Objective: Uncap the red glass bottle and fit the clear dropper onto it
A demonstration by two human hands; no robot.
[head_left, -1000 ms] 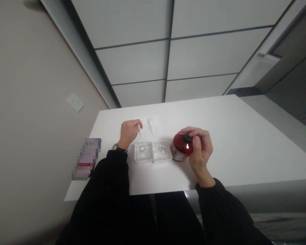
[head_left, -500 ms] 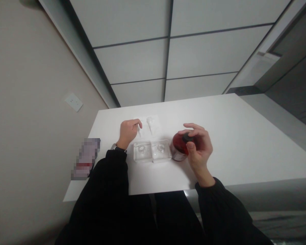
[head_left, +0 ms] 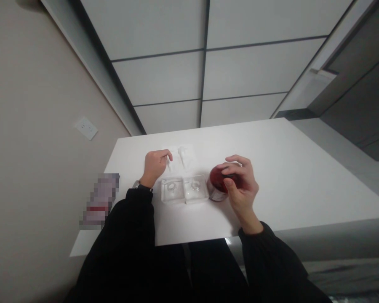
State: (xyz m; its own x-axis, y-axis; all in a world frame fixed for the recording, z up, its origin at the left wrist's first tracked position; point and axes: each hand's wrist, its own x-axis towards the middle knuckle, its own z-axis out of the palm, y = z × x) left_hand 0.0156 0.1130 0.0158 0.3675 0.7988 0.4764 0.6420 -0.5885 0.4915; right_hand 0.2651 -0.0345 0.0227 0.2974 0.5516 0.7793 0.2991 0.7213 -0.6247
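Your right grip point(head_left: 244, 185) is pinching the top of the red bottle point(head_left: 216, 182), likely for purchase; your left grip point(head_left: 154, 165) is resting curled, any hold unclear.

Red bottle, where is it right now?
Head view, a little right of centre: the red bottle stands on the white table, just right of the two clear containers, partly covered by the right hand.
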